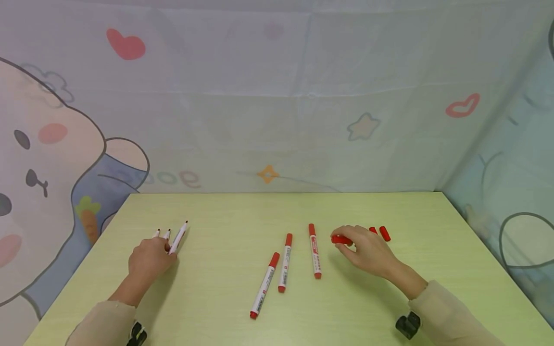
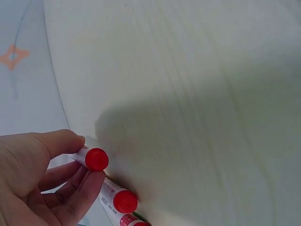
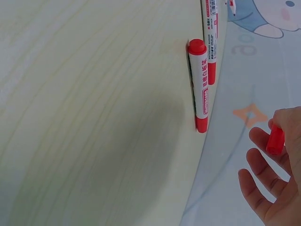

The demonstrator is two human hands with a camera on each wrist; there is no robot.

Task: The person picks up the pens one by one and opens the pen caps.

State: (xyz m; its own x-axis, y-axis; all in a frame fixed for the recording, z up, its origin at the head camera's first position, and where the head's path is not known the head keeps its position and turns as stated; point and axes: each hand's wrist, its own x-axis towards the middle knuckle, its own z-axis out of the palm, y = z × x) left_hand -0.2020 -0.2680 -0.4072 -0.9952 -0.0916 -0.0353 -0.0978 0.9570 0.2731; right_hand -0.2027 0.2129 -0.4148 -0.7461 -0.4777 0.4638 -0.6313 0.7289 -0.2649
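At the table's left side, my left hand [image 1: 151, 262] pinches an uncapped whiteboard marker [image 1: 179, 237] between thumb and finger, its dark tip pointing away. The red butt [image 2: 97, 159] of this marker shows in the left wrist view. Two more uncapped markers [image 2: 113, 190] lie beside it, partly covered by the hand in the head view. My right hand [image 1: 368, 251] holds a red marker cap [image 1: 341, 240] by the fingertips, over the table's right part. In the right wrist view the cap [image 3: 275, 140] sits between thumb and index finger, the other fingers spread loosely.
Three capped red markers lie mid-table: a left one [image 1: 264, 287], a middle one [image 1: 285, 263] and a right one [image 1: 315, 252]. Beyond the right hand are two loose red caps, one in full view [image 1: 384, 233], the other [image 1: 372, 230] partly hidden. A printed cloth [image 1: 277, 96] hangs behind the table.
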